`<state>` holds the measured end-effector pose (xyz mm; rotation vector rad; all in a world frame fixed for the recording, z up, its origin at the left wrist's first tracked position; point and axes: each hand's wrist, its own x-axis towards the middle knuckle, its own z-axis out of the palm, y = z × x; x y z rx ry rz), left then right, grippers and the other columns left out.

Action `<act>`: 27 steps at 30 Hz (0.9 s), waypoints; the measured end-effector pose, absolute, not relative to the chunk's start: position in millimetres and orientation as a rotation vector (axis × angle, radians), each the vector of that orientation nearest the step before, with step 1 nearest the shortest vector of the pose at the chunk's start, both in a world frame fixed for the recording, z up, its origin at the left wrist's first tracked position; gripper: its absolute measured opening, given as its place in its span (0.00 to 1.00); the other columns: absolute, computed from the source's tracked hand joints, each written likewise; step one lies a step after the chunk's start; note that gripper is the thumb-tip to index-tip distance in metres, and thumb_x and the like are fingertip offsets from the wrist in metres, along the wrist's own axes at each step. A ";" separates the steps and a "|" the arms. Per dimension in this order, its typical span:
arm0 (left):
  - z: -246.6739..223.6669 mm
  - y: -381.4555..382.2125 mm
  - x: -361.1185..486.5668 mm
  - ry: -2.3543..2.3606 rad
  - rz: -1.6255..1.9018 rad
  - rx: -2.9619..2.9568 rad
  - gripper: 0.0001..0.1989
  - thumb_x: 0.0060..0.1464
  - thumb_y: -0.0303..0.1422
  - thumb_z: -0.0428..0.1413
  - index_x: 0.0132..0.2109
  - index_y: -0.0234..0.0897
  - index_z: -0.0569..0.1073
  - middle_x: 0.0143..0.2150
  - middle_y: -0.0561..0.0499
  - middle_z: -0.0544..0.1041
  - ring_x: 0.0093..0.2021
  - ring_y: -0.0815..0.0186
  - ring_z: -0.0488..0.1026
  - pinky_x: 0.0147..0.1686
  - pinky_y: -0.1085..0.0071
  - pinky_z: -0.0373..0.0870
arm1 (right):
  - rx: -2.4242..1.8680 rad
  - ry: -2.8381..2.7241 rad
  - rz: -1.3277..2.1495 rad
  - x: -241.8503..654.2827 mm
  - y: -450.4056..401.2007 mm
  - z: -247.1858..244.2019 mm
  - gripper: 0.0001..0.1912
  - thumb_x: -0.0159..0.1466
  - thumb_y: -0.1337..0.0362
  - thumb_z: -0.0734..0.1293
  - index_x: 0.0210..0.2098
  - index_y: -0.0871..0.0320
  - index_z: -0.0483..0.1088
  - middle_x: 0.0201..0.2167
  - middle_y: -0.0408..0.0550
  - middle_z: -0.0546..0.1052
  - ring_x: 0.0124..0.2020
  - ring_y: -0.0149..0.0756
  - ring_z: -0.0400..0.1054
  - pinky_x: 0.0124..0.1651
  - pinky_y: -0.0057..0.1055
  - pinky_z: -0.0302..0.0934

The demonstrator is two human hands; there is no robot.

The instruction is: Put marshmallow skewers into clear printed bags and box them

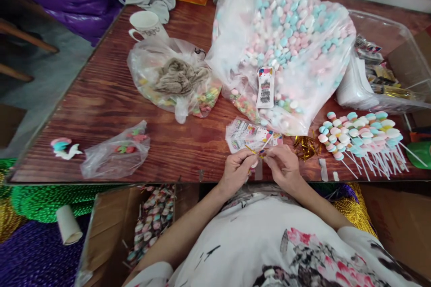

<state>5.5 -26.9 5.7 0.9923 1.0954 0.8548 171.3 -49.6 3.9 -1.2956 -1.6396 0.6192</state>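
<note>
Gold tie (250,149): pinching between fingertips of left hand (237,167) and right hand (283,164), likely for fine control; having marshmallow sticks (365,134) lying rightward, apparently clear of fingers.

Brn wd tbl (182,148): mug (148,29), lg clr bag (232,13), gold ties (305,149), pastel skewers (365,133).

Left of the left hand (236,168), the worktop (178,150) lies open as far as the small plastic bag (116,157), leaving room to pass sideways. Ahead, the cards (237,135) and the bulging candy bag (286,31) bar the path. Right of the right hand (284,163), gold ties (305,147) and bunched candy sticks (363,133) narrow the way, with the clear tub (390,106) behind them.
</note>
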 end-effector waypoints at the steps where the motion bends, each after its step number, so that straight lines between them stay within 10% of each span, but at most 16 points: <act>1: 6.3 -26.3 5.8 1.100 0.876 1.037 0.11 0.52 0.37 0.59 0.26 0.35 0.75 0.23 0.54 0.68 0.23 0.73 0.62 0.24 0.76 0.61 | -1.335 -1.571 0.661 172.4 -51.5 2.9 0.02 0.62 0.66 0.66 0.34 0.54 0.72 0.30 0.46 0.77 0.34 0.37 0.69 0.41 0.37 0.63; 15: 24.5 -15.9 1.1 0.756 0.820 2.044 0.12 0.62 0.29 0.48 0.36 0.36 0.76 0.34 0.44 0.75 0.36 0.64 0.71 0.39 0.69 0.68 | -0.970 -1.034 1.911 184.1 -23.2 0.7 0.15 0.50 0.54 0.74 0.23 0.58 0.69 0.18 0.39 0.71 0.20 0.29 0.63 0.26 0.27 0.60; 23: 45.6 -16.9 -6.5 0.744 0.736 2.307 0.13 0.61 0.28 0.46 0.32 0.34 0.72 0.28 0.48 0.70 0.31 0.66 0.65 0.31 0.71 0.62 | -0.799 -2.131 0.390 206.3 -13.9 29.2 0.10 0.62 0.69 0.58 0.34 0.58 0.71 0.30 0.51 0.75 0.37 0.41 0.68 0.42 0.42 0.65; 27: 49.3 -15.4 -6.4 0.703 0.647 1.913 0.14 0.60 0.30 0.50 0.26 0.33 0.72 0.23 0.51 0.69 0.26 0.71 0.64 0.30 0.74 0.62 | -0.513 -2.232 0.172 212.8 -13.2 26.4 0.11 0.63 0.71 0.58 0.39 0.59 0.71 0.33 0.53 0.77 0.41 0.41 0.68 0.43 0.41 0.67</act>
